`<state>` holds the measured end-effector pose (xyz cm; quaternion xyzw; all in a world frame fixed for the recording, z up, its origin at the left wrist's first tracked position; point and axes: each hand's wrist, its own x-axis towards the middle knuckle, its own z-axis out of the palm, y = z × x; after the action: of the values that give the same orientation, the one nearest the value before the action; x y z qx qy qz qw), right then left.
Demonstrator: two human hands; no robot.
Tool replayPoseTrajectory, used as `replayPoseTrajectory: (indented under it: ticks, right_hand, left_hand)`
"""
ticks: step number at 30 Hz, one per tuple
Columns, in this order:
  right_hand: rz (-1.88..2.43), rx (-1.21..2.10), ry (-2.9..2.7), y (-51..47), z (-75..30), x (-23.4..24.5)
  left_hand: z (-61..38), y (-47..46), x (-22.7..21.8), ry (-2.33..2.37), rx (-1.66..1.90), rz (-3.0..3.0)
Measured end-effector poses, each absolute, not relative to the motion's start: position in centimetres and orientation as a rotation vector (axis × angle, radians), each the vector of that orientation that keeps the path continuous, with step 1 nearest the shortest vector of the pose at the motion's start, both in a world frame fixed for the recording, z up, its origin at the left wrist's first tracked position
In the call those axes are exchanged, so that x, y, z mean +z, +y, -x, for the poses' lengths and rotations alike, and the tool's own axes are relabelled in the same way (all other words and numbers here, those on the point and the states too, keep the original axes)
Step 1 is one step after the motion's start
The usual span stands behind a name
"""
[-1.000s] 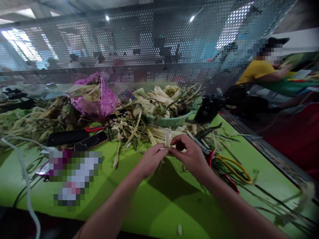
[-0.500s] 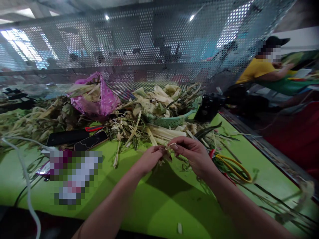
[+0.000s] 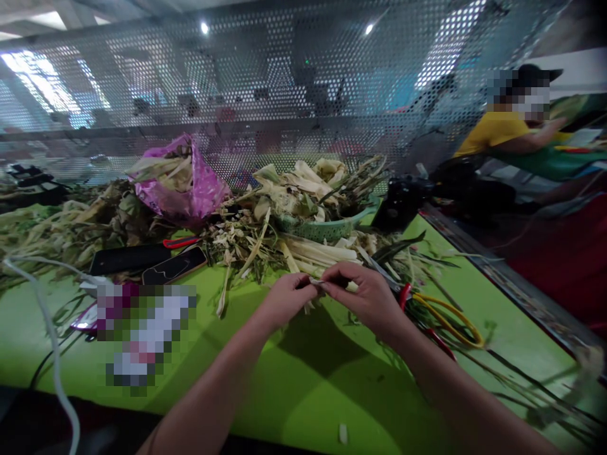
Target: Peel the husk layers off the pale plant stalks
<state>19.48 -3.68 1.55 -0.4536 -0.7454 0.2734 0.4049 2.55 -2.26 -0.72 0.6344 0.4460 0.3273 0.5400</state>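
Observation:
Above the green tabletop, the fingers of both my hands meet over a small pale piece of dried husk (image 3: pixel 318 283). My left hand (image 3: pixel 287 302) pinches it between thumb and fingers. From the other side my right hand (image 3: pixel 367 294) pinches it too. Most of the piece is hidden by the fingertips. Just beyond the hands lie long pale husk strips (image 3: pixel 322 251). Beside my right wrist are scissors with red handles (image 3: pixel 404 296) and a yellow loop handle (image 3: pixel 455 319), partly among green stalks.
A green basket (image 3: pixel 327 229) heaped with dried husks stands behind the hands, left of it a pink plastic bag (image 3: pixel 203 193). A phone (image 3: pixel 174 265) and a red-handled tool (image 3: pixel 180 242) lie left. A white cable (image 3: pixel 54 354) crosses the left edge. A person in yellow (image 3: pixel 497 131) sits far right.
My fingertips have closed in over the husk piece, so less of it shows. My right hand has shifted slightly, its fingers more closely pressed to the left ones. The view has tilted a little.

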Motion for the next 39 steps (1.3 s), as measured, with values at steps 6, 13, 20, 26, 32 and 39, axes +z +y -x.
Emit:
replayPoseTrajectory:
  ticks: [6, 13, 20, 26, 32, 39]
  right_hand:
    - [1.165, 0.649, -1.887, -3.5, -19.7, 1.5]
    - [1.176, 0.593, -1.879, -3.4, -20.0, 1.9]
    - [1.189, 0.637, -1.863, -3.2, -20.3, 2.0]
    - [1.194, 0.648, -1.898, -3.3, -20.4, 2.2]
    - [1.212, 0.694, -1.903, -3.2, -20.2, 2.1]
    - [1.245, 0.838, -1.849, -3.2, -20.1, 2.3]
  left_hand:
    - [-2.3, -2.2, -0.2, 0.967, 0.819, -1.383]
    - [-2.1, -2.4, 0.3, 0.911, 0.903, -1.214]
    - [-1.9, -2.4, 0.1, 0.887, 0.897, -1.177]
    - [-1.9, -2.4, 0.3, 0.872, 0.901, -1.163]
    - [-2.0, -2.6, 0.7, 0.863, 0.899, -1.197]
    - [-2.0, -2.3, 0.5, 0.884, 0.92, -1.293]
